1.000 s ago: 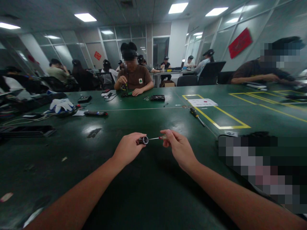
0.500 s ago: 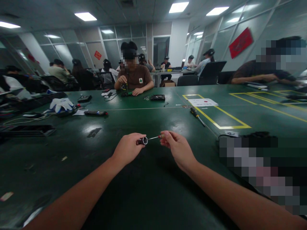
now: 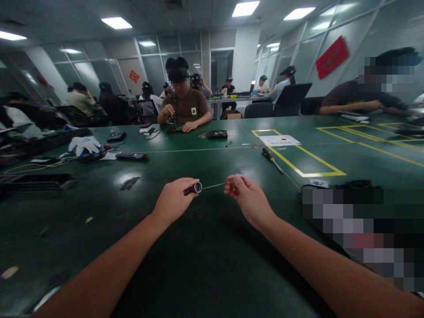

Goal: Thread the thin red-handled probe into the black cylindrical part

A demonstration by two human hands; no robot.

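Note:
My left hand [image 3: 174, 201] is closed around a short dark cylinder that looks like a flashlight [image 3: 198, 187], its round, silver-rimmed end turned to the right. Between the fingertips of my right hand [image 3: 248, 196] is a small screwdriver [image 3: 214, 185] with a thin metal shaft and a reddish handle, mostly hidden by the fingers. The shaft points left, and its tip is at or just beside the flashlight's rim; I cannot tell whether they touch. Both hands are held above the green table [image 3: 185, 269].
A larger yellow-and-black screwdriver [image 3: 272, 160] lies beyond my right hand, near a white paper sheet [image 3: 280, 140]. Farther left are a dark pen-shaped tool [image 3: 133, 157] and white gloves [image 3: 84, 145]. Across the table a person [image 3: 185, 104] works on a green board. A black item [image 3: 217, 134] lies nearby.
Both hands have risen slightly in view and drawn a little apart. More of the small screwdriver's shaft shows between them, and the flashlight's end has turned slightly.

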